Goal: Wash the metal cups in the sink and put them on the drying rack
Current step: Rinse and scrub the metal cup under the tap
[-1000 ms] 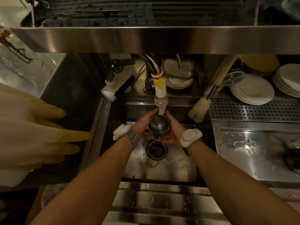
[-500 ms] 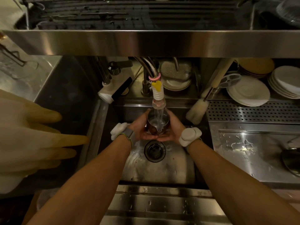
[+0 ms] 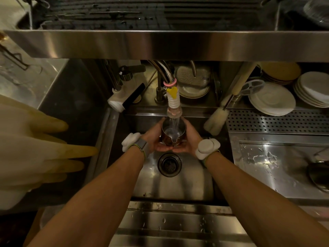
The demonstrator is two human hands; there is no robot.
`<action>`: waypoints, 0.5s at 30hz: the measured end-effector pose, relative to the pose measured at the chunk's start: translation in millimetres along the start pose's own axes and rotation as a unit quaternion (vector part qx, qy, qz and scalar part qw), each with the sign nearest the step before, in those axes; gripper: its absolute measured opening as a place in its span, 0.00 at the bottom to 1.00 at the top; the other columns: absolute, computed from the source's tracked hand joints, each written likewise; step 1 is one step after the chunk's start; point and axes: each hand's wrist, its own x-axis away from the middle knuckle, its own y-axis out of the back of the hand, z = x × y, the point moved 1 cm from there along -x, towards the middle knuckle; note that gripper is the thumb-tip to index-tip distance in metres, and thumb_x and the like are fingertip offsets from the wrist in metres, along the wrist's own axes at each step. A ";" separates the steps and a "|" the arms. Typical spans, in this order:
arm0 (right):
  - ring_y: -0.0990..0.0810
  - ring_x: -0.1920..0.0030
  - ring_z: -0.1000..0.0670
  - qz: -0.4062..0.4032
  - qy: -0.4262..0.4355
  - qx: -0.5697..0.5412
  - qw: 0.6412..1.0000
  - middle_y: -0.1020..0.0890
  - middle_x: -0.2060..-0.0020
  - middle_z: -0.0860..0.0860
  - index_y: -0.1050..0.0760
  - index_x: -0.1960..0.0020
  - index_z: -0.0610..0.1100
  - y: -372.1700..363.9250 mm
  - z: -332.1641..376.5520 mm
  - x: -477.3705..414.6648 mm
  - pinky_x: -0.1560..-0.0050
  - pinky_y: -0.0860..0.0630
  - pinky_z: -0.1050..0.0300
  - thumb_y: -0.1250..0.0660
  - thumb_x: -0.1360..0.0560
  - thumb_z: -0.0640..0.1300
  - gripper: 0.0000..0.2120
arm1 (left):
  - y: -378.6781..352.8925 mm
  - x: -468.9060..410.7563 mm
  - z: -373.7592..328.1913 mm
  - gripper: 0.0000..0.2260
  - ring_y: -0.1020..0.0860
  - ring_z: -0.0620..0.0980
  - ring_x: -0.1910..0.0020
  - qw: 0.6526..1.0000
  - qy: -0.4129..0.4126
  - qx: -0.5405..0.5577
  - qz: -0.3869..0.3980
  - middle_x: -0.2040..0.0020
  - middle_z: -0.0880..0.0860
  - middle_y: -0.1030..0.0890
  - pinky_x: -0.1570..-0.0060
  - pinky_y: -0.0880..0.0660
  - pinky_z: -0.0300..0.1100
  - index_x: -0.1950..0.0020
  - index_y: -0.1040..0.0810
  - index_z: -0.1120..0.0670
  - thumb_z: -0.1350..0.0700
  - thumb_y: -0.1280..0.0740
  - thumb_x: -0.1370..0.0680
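Observation:
A small metal cup (image 3: 173,133) with a pouring spout is held upright over the sink (image 3: 188,184), right under the tap nozzle (image 3: 174,106). Water streams from the nozzle into the cup. My left hand (image 3: 154,139) cups it from the left and my right hand (image 3: 189,139) from the right, fingers meeting beneath it. The drain (image 3: 169,164) lies just below my hands. The dark slatted drying rack (image 3: 151,13) sits on the steel shelf overhead.
Pale rubber gloves (image 3: 35,150) hang at the left. A bottle brush (image 3: 216,120) leans at the sink's back right. Stacked plates (image 3: 272,98) stand beyond a perforated tray (image 3: 277,122). A dark pan (image 3: 318,173) rests on the wet right counter.
The cup has risen closer to the nozzle and turned more upright, and the water now runs straight into it. Both hands stay wrapped around it.

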 end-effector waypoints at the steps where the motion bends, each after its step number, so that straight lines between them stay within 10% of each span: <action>1: 0.19 0.51 0.43 -0.001 0.000 0.003 1.000 0.20 0.43 0.42 0.25 0.38 0.50 0.4 -0.1 -1.0 0.57 0.20 0.48 0.41 0.29 0.69 0.29 | -0.3 -0.5 -0.5 0.23 0.21 0.56 0.54 1.000 0.000 -0.001 -0.001 0.49 0.57 0.22 0.68 0.21 0.43 0.44 0.24 0.53 0.36 0.40 0.24; 6: 0.19 0.54 0.43 0.007 0.008 0.010 1.000 0.19 0.51 0.44 0.24 0.51 0.52 1.5 1.2 -0.3 0.57 0.21 0.49 0.42 0.27 0.68 0.21 | -0.3 -4.6 -0.1 0.27 0.21 0.56 0.54 1.000 0.002 0.008 -0.009 0.46 0.59 0.23 0.66 0.21 0.45 0.36 0.26 0.54 0.35 0.39 0.25; 15: 0.19 0.50 0.42 -0.007 0.009 0.030 0.999 0.19 0.47 0.44 0.24 0.43 0.51 2.1 2.4 0.3 0.56 0.21 0.48 0.41 0.27 0.68 0.25 | 1.8 -12.4 -1.3 0.25 0.20 0.56 0.50 1.000 -0.010 -0.021 -0.002 0.46 0.58 0.20 0.62 0.20 0.44 0.40 0.24 0.54 0.36 0.40 0.25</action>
